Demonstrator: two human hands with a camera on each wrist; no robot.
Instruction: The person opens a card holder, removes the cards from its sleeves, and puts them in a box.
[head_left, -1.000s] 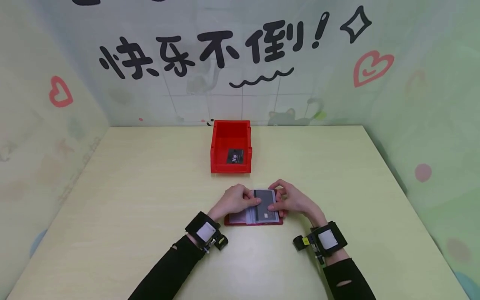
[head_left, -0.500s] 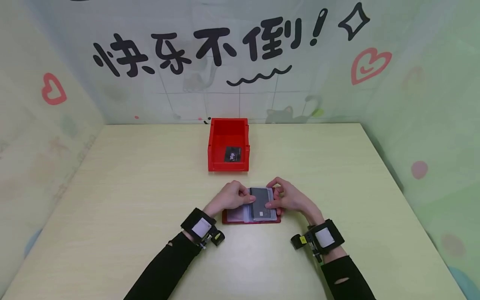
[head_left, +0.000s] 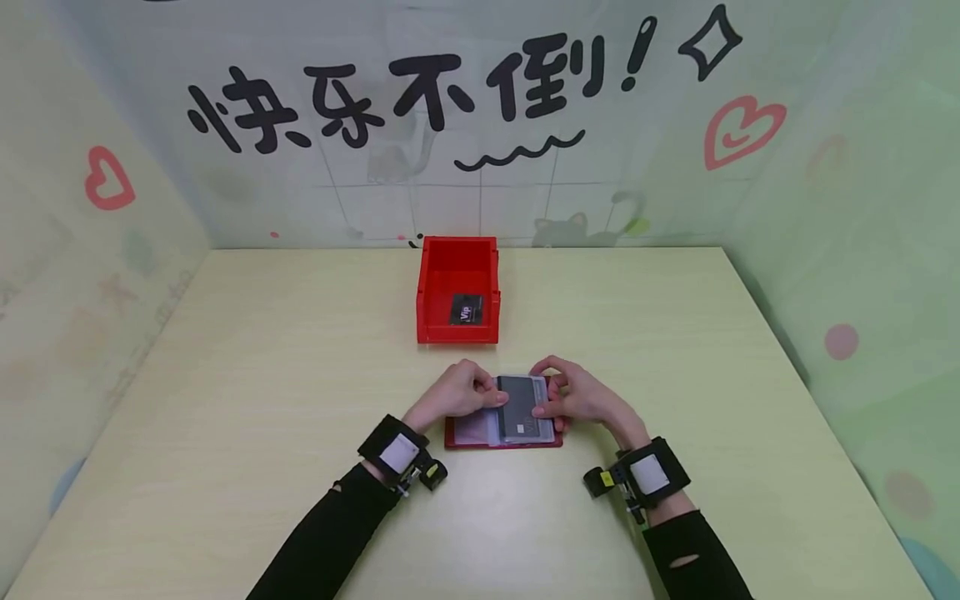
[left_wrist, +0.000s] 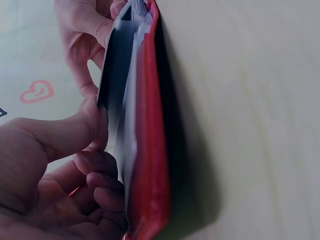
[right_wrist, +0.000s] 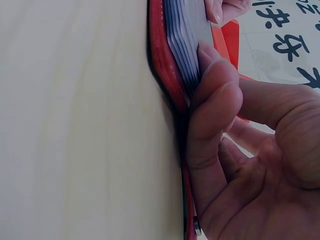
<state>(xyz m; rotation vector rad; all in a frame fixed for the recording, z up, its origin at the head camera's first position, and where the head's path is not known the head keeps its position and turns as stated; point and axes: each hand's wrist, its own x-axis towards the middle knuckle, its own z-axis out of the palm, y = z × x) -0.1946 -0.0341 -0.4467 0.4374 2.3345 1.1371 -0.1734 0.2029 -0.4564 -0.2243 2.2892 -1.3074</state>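
Observation:
A red card holder (head_left: 504, 446) lies spread on the table, its clear plastic sleeves (head_left: 472, 430) showing. A dark grey card (head_left: 519, 408) sits at the right-hand sleeve, its left edge sticking out a little. My left hand (head_left: 465, 390) pinches that edge between thumb and fingers; the left wrist view shows the thumb (left_wrist: 75, 132) on the card's face. My right hand (head_left: 585, 396) grips the right side of the holder, thumb over the sleeve and card, with fingers beneath. In the right wrist view, a stack of sleeves (right_wrist: 182, 47) fans out above the red cover (right_wrist: 162, 50).
Behind the hands stands a red open bin (head_left: 458, 333) with a black "Vip" card (head_left: 467, 309) inside. The pale wooden table (head_left: 300, 350) extends around them. A printed wall (head_left: 300, 192) closes off the back, and similar walls rise at both sides.
The grey card has slid slightly left out of its sleeve, with my left hand moving along with it. My right hand keeps its grip on the holder. The head view has shifted a little.

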